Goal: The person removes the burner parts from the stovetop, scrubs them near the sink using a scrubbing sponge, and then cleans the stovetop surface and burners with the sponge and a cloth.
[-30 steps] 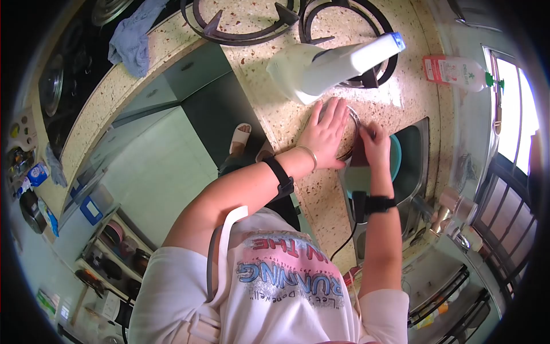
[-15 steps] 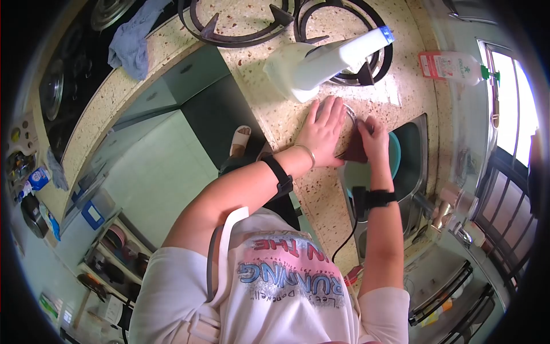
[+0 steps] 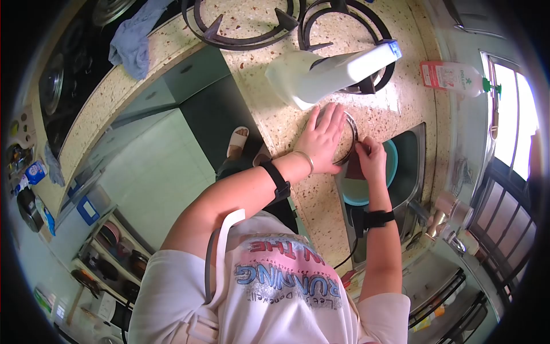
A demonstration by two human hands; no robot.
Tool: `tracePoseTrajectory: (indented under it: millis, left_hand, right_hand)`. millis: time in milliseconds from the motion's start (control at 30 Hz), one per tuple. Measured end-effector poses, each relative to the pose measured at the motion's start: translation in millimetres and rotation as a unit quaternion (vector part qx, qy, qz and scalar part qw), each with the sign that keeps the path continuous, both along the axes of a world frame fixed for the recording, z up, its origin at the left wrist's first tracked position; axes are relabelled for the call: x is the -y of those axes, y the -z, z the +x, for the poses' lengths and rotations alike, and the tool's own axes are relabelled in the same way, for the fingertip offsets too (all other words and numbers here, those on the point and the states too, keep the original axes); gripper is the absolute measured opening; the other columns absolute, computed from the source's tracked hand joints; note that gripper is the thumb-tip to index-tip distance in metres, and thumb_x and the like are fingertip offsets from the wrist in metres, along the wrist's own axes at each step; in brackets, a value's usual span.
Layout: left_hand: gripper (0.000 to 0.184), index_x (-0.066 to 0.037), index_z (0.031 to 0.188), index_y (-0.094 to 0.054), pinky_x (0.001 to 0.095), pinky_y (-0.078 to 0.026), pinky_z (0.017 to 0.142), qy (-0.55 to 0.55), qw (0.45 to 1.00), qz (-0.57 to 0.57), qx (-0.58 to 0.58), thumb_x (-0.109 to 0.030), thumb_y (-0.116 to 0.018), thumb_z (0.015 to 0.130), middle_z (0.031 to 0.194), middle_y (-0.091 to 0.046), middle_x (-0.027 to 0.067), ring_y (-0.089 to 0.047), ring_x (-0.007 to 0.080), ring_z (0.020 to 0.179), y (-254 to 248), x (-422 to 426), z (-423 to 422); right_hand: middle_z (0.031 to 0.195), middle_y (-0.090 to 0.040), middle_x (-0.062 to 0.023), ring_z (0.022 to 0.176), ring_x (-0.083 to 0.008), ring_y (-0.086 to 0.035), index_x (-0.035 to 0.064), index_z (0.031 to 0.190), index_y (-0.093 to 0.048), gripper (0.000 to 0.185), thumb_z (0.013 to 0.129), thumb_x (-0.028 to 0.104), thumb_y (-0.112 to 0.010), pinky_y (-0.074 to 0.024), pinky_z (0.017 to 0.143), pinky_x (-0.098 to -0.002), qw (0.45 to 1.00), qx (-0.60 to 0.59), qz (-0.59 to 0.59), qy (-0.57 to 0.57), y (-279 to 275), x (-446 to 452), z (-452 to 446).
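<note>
A round ring with a dark rim (image 3: 356,129) lies on the speckled countertop beside the sink. My left hand (image 3: 322,139) is spread flat over it, fingers stretched out, covering much of its left side. At the ring's right edge, my right hand (image 3: 372,163) pinches a dark reddish-brown scouring pad (image 3: 354,167). The pad is partly hidden behind the fingers. Below the right hand, a turquoise basin (image 3: 392,163) sits in the metal sink. Just beyond my left hand lies a white spray bottle (image 3: 338,71) with a blue tip.
Black pan supports (image 3: 246,43) lie at the far end of the counter (image 3: 315,200). A pump bottle with a green top (image 3: 455,78) is by the window. A tap (image 3: 438,223) stands at the sink's right. A grey-blue cloth (image 3: 130,49) hangs over the left counter edge.
My right hand has moved down toward me along the ring's edge with the scouring pad, uncovering more of the rim. My left hand stays flat on the ring. The whole view has shifted slightly.
</note>
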State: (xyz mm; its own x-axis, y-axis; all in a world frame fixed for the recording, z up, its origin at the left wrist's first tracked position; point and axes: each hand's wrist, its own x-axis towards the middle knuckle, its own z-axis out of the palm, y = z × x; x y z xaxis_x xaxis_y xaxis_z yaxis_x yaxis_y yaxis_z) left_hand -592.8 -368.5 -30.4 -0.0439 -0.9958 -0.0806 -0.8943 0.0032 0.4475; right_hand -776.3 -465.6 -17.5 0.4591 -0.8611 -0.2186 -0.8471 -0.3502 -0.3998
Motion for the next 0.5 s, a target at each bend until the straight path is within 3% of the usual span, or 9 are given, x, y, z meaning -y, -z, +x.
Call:
tracePoseTrajectory:
  millis: [133, 400, 500]
  left_hand:
    - [0.129, 0.005, 0.149, -0.025, 0.0530, -0.013, 0.118, 0.002, 1.000, 0.004, 0.001, -0.073, -0.072, 0.058, 0.157, -0.021, 0.0210, -0.017, 0.0352, 0.147, -2, -1, -1]
    - [0.135, 0.008, 0.149, -0.018, 0.0487, -0.012, 0.119, -0.026, 0.997, -0.015, -0.068, -0.071, -0.076, 0.056, 0.155, -0.022, 0.0263, -0.018, 0.0371, 0.147, 1, -3, 2]
    - [0.137, 0.008, 0.149, -0.017, 0.0481, -0.012, 0.119, -0.031, 0.995, -0.030, -0.087, -0.070, -0.077, 0.054, 0.154, -0.023, 0.0273, -0.020, 0.0376, 0.146, 0, -4, 3]
  right_hand:
    - [0.077, -0.065, -0.0110, 0.078, -0.0337, -0.059, 0.0068, 0.081, -0.064, 0.019, 0.079, 0.024, -0.072, -0.0462, 0.072, -0.0440, 0.995, -0.007, -0.037, -0.087, 11, 36, 27]
    - [0.080, -0.066, -0.0090, 0.085, -0.0322, -0.059, 0.0089, 0.084, -0.065, 0.016, 0.079, 0.023, -0.070, -0.0443, 0.077, -0.0450, 0.990, -0.044, 0.036, -0.131, 0, 40, 16]
    - [0.080, -0.065, -0.0087, 0.086, -0.0320, -0.060, 0.0094, 0.085, -0.066, 0.016, 0.079, 0.024, -0.070, -0.0442, 0.078, -0.0457, 0.980, 0.008, -0.034, -0.198, 0, 53, 57]
